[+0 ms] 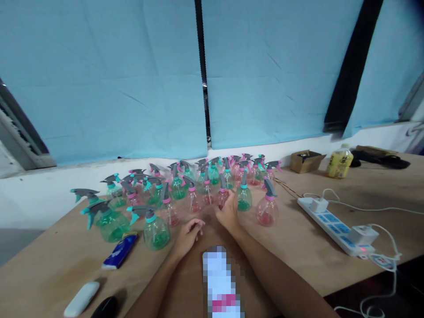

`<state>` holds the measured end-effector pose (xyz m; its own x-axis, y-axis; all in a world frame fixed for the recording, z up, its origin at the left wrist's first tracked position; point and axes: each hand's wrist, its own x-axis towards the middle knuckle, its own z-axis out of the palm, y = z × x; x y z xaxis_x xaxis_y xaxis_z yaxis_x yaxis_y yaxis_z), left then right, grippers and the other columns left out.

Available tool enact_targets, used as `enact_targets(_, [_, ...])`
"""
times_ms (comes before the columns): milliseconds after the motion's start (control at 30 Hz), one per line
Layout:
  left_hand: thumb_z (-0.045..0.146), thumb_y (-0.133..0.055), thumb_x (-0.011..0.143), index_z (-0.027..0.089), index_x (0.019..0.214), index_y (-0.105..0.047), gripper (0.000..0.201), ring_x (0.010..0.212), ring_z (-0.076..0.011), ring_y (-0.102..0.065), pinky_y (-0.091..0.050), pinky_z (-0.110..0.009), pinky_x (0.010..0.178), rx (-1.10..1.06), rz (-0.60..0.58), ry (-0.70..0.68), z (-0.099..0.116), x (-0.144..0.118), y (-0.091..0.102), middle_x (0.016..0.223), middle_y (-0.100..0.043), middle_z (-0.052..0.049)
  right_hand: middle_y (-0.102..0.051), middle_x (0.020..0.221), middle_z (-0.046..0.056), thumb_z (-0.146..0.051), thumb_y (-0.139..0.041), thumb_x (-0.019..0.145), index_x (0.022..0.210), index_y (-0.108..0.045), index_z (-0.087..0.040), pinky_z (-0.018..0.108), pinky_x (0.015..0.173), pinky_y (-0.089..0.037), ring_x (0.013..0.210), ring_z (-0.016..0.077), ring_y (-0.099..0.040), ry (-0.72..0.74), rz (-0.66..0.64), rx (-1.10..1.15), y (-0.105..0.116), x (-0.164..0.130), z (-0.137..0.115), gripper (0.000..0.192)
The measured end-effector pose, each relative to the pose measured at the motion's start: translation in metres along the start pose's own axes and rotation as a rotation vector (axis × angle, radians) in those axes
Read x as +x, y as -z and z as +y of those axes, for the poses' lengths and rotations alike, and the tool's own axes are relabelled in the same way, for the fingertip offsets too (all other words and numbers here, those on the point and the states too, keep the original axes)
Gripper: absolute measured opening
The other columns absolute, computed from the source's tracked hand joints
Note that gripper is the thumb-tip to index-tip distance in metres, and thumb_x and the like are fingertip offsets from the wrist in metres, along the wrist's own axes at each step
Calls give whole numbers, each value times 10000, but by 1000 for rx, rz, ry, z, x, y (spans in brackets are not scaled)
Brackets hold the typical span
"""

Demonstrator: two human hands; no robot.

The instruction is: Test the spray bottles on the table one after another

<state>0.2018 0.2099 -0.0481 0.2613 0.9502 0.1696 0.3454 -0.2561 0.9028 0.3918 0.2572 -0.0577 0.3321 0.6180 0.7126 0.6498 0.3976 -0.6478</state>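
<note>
Meanwhile, right hand (228, 213) grasping a pink spray bottle (222, 194), liquid inside; left hand (189, 235) loosely curled, released.

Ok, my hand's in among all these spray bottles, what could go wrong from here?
1. The right hand reaches into tightly packed spray bottles; a nudge could topple neighbours, like the pink bottle.
2. Several seem to hold liquid, and the power strip lies nearby with plugs in, so a spill might reach it.

We stretch both forearms forward; our left hand (189, 234) curls loosely, our right hand (228, 213) reaches farther, fingers bent.
</note>
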Motion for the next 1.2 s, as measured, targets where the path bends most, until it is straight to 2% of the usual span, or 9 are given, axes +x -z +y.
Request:
enact_targets(167, [539,-496,863,169,900,-668,410,502,-112,-482,-360,-225,527,3,1,-4,-2,0,0,645,-603,10,-437,1255,141,-132,-537,689,1210,-472,-180,468,1042,-338,1216,286,-416,5,-40,-6,3,0,-3,527])
enact_targets(300, [551,-500,855,170,901,-666,418,501,-114,-479,-360,-224,521,3,-3,12,-2,0,0,647,-603,9,-343,1408,141,-105,-535,702,1254,-516,-199,477,1094,-297,1348,297,-317,52,-85,-18,2,1,2,560])
enact_targets(533, [531,-501,861,176,896,-670,395,497,-111,-477,-359,-227,522,-2,1,-4,-3,0,0,642,-600,17,-102,1576,130,-119,-541,740,1401,-417,-180,535,1138,-219,1462,325,-65,51,-153,-76,-7,-5,11,676])
enact_targets(733, [524,-492,862,178,888,-668,389,503,-112,-484,-361,-226,528,4,-9,0,-1,-1,1,653,-610,12,-82,1579,135,-118,-534,733,1445,-349,-161,552,1137,-202,1464,335,43,38,-175,-100,-8,-6,12,737])
enact_targets(867, [518,-493,866,176,890,-666,385,496,-109,-477,-357,-225,525,-3,-6,-4,0,-1,0,646,-602,15,-114,1555,147,-116,-506,746,1401,-378,-167,548,1132,-205,1461,325,-22,28,-137,-60,0,-7,-1,670])
enact_targets(967, [508,-497,868,174,892,-662,373,502,-109,-478,-352,-223,519,-9,-10,-4,1,-1,0,647,-598,14,-253,1460,169,-126,-515,741,1310,-444,-168,532,1112,-240,1407,319,-198,18,-76,-28,8,-11,-17,575])
enact_targets(1067, [500,-493,875,176,847,-646,359,506,-106,-480,-353,-221,527,-3,-17,-11,1,-1,-1,644,-601,15,-354,1340,154,-134,-543,720,1228,-502,-182,513,1089,-278,1318,310,-325,73,-140,-6,11,-14,-28,511])
enact_targets(1133, [499,-484,883,177,799,-627,362,505,-102,-478,-356,-220,537,4,-20,-17,0,-1,-1,644,-604,16,-351,1342,142,-127,-544,716,1220,-520,-194,504,1092,-277,1315,305,-330,134,-212,9,8,-15,-30,509])
enact_targets(1200, [494,-479,889,177,795,-621,360,508,-99,-479,-360,-219,543,8,-24,-18,-2,-1,-1,648,-606,19,-302,1412,139,-122,-532,731,1265,-507,-198,503,1108,-259,1364,307,-273,176,-248,17,1,-15,-27,540])
